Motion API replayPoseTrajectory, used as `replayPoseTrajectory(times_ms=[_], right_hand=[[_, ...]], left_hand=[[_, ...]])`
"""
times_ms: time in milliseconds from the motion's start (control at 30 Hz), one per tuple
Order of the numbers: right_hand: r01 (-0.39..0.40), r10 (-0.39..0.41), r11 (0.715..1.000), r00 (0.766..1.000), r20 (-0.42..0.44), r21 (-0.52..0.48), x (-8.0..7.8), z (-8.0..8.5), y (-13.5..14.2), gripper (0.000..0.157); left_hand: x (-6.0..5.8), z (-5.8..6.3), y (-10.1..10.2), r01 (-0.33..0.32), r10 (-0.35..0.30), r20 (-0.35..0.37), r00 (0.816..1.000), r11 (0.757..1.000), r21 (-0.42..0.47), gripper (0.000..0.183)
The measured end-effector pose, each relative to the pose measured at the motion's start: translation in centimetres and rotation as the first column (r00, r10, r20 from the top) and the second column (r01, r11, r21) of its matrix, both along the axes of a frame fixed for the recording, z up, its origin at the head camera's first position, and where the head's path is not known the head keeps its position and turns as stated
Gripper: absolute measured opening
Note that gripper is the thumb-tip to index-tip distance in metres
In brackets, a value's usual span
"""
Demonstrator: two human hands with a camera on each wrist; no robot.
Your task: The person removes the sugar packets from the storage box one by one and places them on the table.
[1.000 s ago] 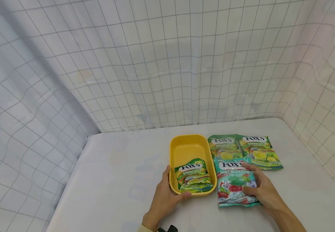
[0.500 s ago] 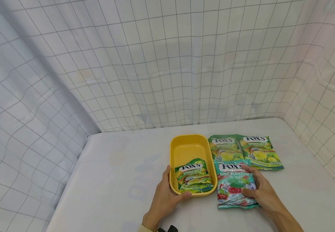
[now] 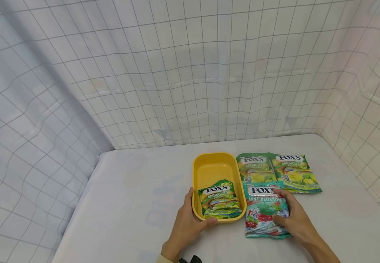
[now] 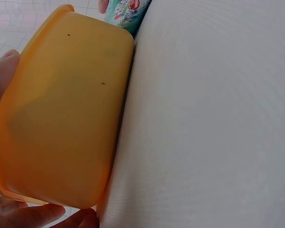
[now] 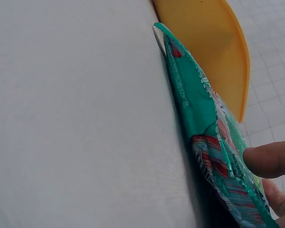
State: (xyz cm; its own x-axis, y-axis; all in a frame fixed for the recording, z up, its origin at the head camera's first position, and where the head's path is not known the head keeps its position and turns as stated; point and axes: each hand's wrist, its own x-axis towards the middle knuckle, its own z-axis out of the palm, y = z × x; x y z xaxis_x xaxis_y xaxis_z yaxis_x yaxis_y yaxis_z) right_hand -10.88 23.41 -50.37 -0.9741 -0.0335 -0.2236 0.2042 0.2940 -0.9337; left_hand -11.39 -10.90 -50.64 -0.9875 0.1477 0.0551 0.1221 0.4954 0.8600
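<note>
My left hand (image 3: 187, 227) grips the near left corner of a yellow plastic tray (image 3: 213, 168), thumb at the front rim and fingers along its left side. Inside the tray's near half lies a green Fox's Spring Tea candy bag (image 3: 220, 201). To the tray's right, my right hand (image 3: 301, 221) holds the right side of a teal Fox's Mint Blossom candy bag (image 3: 265, 210), the thumb (image 5: 266, 160) on its printed face. In the right wrist view the teal bag's lower edge lies close over the white table, beside the tray wall (image 5: 206, 42).
Behind the teal bag lie two more green Spring Tea bags, one (image 3: 255, 168) beside the tray and one (image 3: 295, 173) farther right. White cloth covers the table (image 3: 130, 204). Grid-patterned white curtains (image 3: 209, 73) enclose its back and sides.
The teal bag and my right hand have shifted slightly left and toward the front edge, showing a little more of the green bag behind. My left hand and the tray stay in place.
</note>
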Motion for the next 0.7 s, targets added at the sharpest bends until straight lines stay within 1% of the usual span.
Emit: replayPoseTrajectory(times_ms=[67, 167, 300, 400, 633, 700], right_hand=[[0.000, 0.001, 1.000, 1.000, -0.022, 0.013, 0.0, -0.1, 0.0, 0.090], [0.009, -0.006, 0.997, 0.999, -0.045, 0.076, 0.1, -0.1, -0.1, 0.089], [0.037, -0.031, 0.989, 0.998, -0.046, 0.142, 0.1, 0.1, -0.2, 0.089], [0.052, -0.046, 0.988, 0.998, -0.043, 0.142, 0.1, 0.3, -0.2, 0.089], [0.088, -0.075, 0.984, 0.993, -0.087, 0.158, 0.2, 1.1, 0.0, 0.086], [0.099, -0.085, 0.980, 0.993, -0.087, 0.170, 0.2, 1.5, 0.0, 0.087]], left_hand=[[0.0, 0.0, 0.0, 0.001, -0.001, 0.003, 1.000, 1.000, -0.001, 0.124], [0.0, 0.0, 0.0, 0.001, -0.001, 0.005, 1.000, 1.000, -0.005, 0.123], [0.0, 0.0, 0.1, -0.001, 0.001, 0.001, 1.000, 1.000, -0.009, 0.123], [0.0, 0.0, 0.1, -0.003, 0.003, 0.003, 1.000, 1.000, -0.010, 0.123], [0.0, -0.1, 0.0, -0.006, 0.007, 0.010, 1.000, 1.000, -0.014, 0.124], [0.0, -0.1, 0.0, -0.006, 0.006, 0.010, 1.000, 1.000, -0.014, 0.124]])
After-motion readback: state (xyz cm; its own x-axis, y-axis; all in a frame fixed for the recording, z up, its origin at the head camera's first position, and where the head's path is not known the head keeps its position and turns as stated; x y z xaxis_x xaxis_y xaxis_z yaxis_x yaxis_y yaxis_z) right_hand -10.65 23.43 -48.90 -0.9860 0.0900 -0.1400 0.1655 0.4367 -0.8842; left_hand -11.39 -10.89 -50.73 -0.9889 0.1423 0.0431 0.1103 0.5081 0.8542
